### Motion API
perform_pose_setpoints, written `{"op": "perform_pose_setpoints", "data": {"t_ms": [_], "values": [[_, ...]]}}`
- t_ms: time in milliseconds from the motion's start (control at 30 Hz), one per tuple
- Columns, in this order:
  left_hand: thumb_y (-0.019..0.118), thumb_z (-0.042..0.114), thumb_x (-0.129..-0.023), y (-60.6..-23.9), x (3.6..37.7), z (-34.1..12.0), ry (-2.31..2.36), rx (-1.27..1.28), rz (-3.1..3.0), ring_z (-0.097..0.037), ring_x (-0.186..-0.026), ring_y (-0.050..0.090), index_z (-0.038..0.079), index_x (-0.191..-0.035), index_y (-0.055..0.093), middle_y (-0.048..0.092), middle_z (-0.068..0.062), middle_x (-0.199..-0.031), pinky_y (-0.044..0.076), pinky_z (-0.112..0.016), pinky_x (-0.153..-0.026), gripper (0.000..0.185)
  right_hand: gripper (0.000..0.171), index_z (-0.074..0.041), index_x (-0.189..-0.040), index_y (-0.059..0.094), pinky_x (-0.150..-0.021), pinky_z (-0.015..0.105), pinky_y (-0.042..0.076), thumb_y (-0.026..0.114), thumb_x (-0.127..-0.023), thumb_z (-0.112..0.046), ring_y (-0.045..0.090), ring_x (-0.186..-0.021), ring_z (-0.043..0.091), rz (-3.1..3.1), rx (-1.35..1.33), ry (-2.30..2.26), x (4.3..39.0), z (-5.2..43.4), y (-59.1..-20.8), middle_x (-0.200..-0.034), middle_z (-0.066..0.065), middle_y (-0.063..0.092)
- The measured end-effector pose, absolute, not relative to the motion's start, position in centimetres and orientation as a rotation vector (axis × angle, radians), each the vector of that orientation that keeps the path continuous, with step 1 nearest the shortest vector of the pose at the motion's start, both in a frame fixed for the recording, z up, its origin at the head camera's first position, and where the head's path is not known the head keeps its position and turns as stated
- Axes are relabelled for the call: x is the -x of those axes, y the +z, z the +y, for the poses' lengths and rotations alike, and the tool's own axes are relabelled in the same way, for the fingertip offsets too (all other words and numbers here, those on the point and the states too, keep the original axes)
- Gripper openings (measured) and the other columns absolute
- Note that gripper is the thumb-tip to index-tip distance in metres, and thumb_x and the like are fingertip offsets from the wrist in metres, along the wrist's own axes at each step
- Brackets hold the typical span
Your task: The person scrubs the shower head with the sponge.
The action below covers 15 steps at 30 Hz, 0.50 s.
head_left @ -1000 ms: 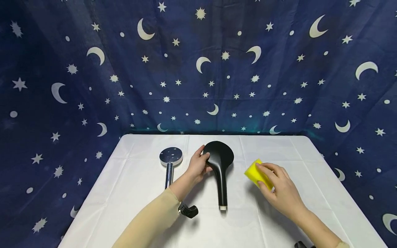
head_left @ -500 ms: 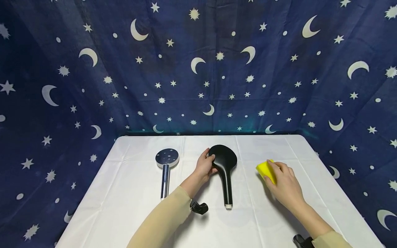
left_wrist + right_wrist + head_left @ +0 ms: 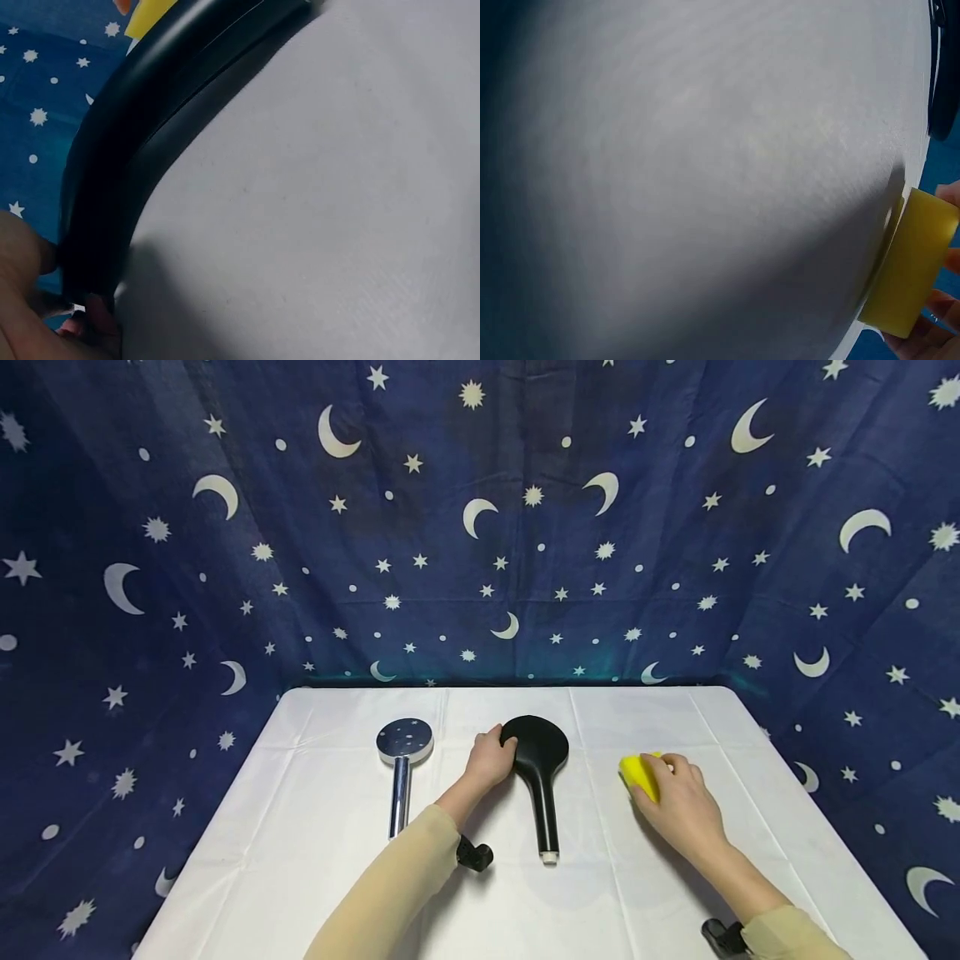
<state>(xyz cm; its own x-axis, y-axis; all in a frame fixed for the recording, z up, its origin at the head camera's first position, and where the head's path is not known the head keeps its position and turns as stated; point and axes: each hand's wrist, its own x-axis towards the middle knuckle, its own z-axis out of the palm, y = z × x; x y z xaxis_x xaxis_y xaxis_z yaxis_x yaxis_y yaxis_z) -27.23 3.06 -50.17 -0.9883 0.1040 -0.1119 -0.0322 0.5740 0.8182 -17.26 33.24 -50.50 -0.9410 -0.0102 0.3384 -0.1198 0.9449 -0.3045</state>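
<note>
A black hand shower (image 3: 534,746) is back side up, its handle pointing toward me. My left hand (image 3: 491,758) pinches the left rim of its round head; in the left wrist view the thumb and fingers (image 3: 22,255) are at that rim, close to the white cloth. To the right, my right hand (image 3: 686,806) grips a yellow sponge (image 3: 640,777) from above. The right wrist view has the sponge (image 3: 910,262) low over the cloth, with a narrow dark gap or shadow beside it.
Left of my left hand lies a chrome hand shower (image 3: 403,742), its lower handle end near my sleeve. Everything is on a white-clothed table (image 3: 300,827). A dark blue curtain (image 3: 525,568) with moons and stars stands behind and at both sides.
My left hand has lowered the black hand shower toward the cloth. My right hand has moved the sponge right, away from the hand shower, and down. The view has shifted slightly.
</note>
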Motion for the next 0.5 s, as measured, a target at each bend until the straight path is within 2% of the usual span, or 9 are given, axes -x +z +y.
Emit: {"op": "perform_pose_setpoints", "data": {"t_ms": [100, 233, 367, 500], "values": [[0.045, 0.03, -0.109, -50.1, 27.4, 3.2, 1.267, -0.07, 2.73, -0.044, -0.127, 0.052, -0.003, -0.154, 0.039, 0.04, -0.028, -0.145, 0.045, -0.05, -0.107, 0.056, 0.055, 0.0, -0.133, 0.06, -0.075, 0.062, 0.05, 0.075, -0.09, -0.031, 0.05, -0.109, 0.048, -2.829, -0.072, 0.444, 17.7, 33.1, -50.7, -0.127, 0.03, 0.051], [0.044, 0.032, -0.109, -49.9, 27.3, 2.7, 1.179, -0.084, 2.769, -0.044, -0.126, 0.053, -0.004, -0.153, 0.04, 0.04, -0.028, -0.144, 0.047, -0.05, -0.104, 0.057, 0.061, 0.003, -0.132, 0.06, -0.079, 0.063, 0.05, 0.075, -0.091, -0.04, 0.051, -0.109, 0.049, -2.915, -0.066, 0.416, 17.7, 32.9, -50.8, -0.125, 0.032, 0.052], [0.046, 0.036, -0.108, -48.9, 26.7, 0.6, 1.155, -0.166, 2.816, -0.045, -0.127, 0.053, -0.003, -0.154, 0.039, 0.042, -0.03, -0.145, 0.046, -0.052, -0.105, 0.061, 0.067, 0.002, -0.137, 0.059, -0.084, 0.064, 0.048, 0.066, -0.096, -0.051, 0.052, -0.11, 0.05, -2.95, -0.101, 0.409, 17.2, 32.9, -50.1, -0.128, 0.032, 0.054], [0.049, 0.041, -0.106, -47.0, 25.6, -3.7, 1.094, -0.27, 2.952, -0.043, -0.133, 0.05, 0.002, -0.157, 0.038, 0.043, -0.026, -0.149, 0.043, -0.054, -0.107, 0.064, 0.073, -0.001, -0.144, 0.053, -0.091, 0.071, 0.04, 0.057, -0.099, -0.058, 0.047, -0.118, 0.055, -2.959, -0.112, 0.388, 16.8, 33.9, -48.9, -0.137, 0.032, 0.049]]}}
